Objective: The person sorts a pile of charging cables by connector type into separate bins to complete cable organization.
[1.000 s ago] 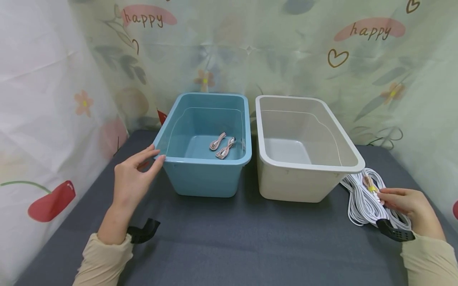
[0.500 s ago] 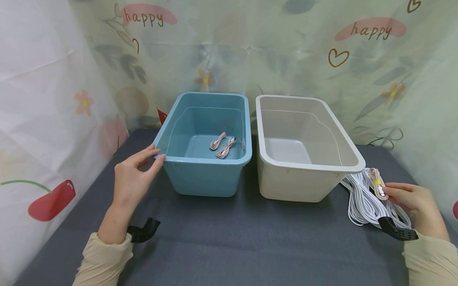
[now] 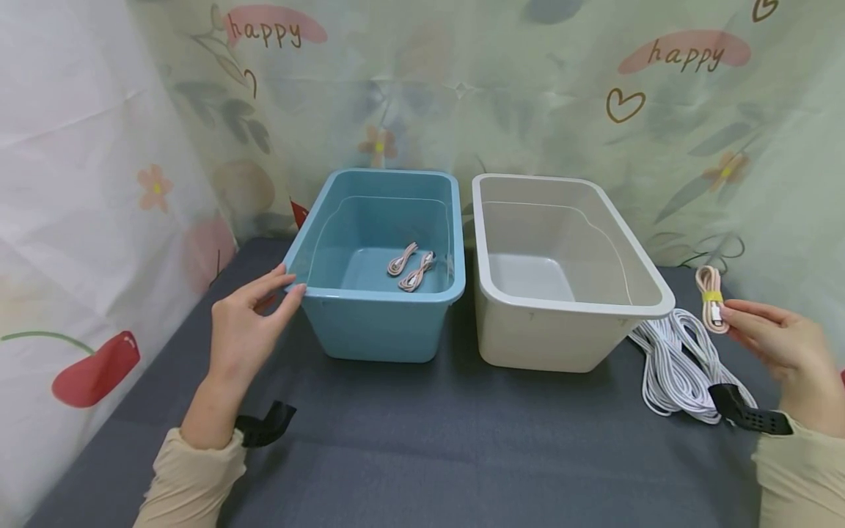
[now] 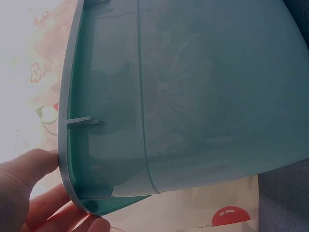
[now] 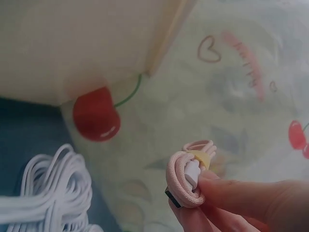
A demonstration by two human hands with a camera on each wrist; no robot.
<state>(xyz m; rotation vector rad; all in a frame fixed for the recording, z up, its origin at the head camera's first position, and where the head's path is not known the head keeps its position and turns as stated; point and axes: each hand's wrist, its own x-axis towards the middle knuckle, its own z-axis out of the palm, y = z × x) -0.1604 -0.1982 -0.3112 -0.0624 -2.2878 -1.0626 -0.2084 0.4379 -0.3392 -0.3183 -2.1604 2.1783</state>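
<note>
My right hand (image 3: 785, 345) pinches a coiled pink USB cable (image 3: 709, 297) between thumb and fingers. A yellow band ties the cable, and its white plug shows in the right wrist view. The coil is held up above a bundle of white cable (image 3: 680, 367), which lies on the table right of the beige bin (image 3: 528, 337). With thumb and fingers, my left hand (image 3: 247, 330) holds the near left corner of the blue bin's rim; the left wrist view shows this rim (image 4: 64, 111) close up. Two coiled pink cables (image 3: 416, 273) lie inside the blue bin (image 3: 376, 330).
The two bins stand side by side on a dark grey tablecloth (image 3: 422, 440), with a narrow gap between them. Printed curtains (image 3: 541, 95) hang behind and at both sides. A thin dark cord (image 3: 713, 253) shows at the back right.
My right hand has lifted the pink cable off the white cable bundle and raised it up and slightly right. My left hand has stayed at the blue bin's corner.
</note>
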